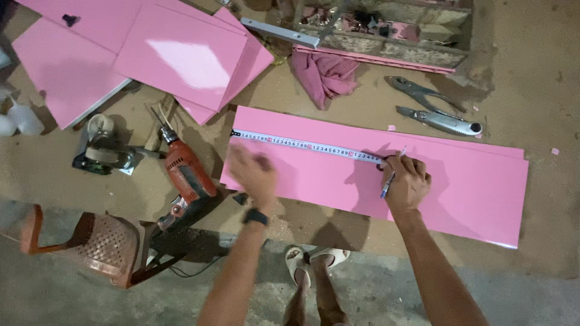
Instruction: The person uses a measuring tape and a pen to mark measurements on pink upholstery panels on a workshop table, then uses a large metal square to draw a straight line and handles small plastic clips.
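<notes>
Measuring a pink board on a dusty workshop floor

The long pink board lies flat on the sawdust-strewn floor, a tape measure stretched along its upper edge. The right hand presses the tape's far end down, fingers curled around a pen. The left hand hovers blurred over the board's left end, fingers loosely apart. Nearby lie a red drill, pliers, a pink rag and a stack of pink panels (glossy).

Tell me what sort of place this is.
Probably a small carpentry or furniture workshop, with the work done on the floor. Pink laminate boards lie cut on a dusty floor, a red power drill sits beside them, and a tape measure is stretched along one board.
</notes>
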